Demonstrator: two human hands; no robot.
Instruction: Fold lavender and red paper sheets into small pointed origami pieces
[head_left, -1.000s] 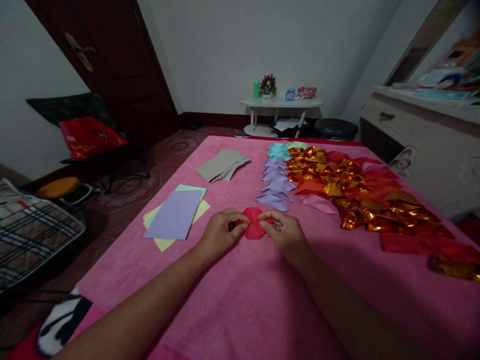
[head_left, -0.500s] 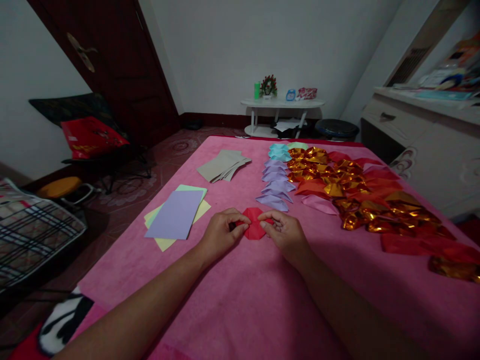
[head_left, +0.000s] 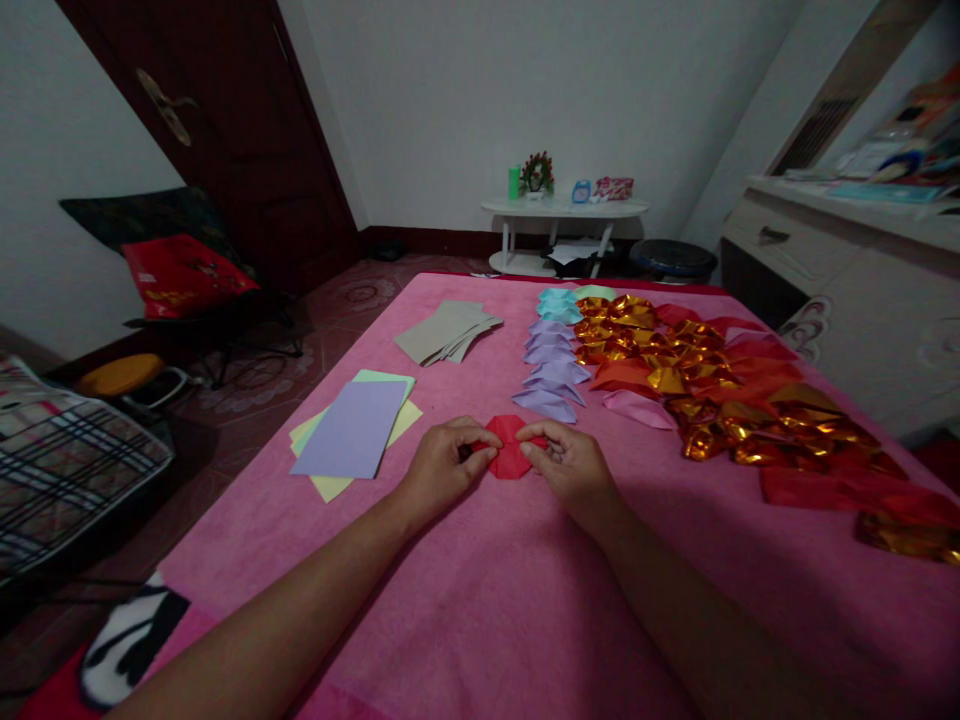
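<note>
A folded piece of red paper lies between my hands on the pink cloth. My left hand pinches its left edge between thumb and fingers. At the opposite edge, my right hand grips the paper the same way. The paper has a many-sided outline with a crease across its middle; its side corners are hidden under my fingertips. Left of my hands is a loose pile of paper sheets, with a lilac sheet on top. Behind it lie fanned grey sheets.
Several folded lilac papers stand in a column beyond my right hand. Shiny gold folded papers and red folded papers fill the right side. A white side table stands by the wall, a chair at left.
</note>
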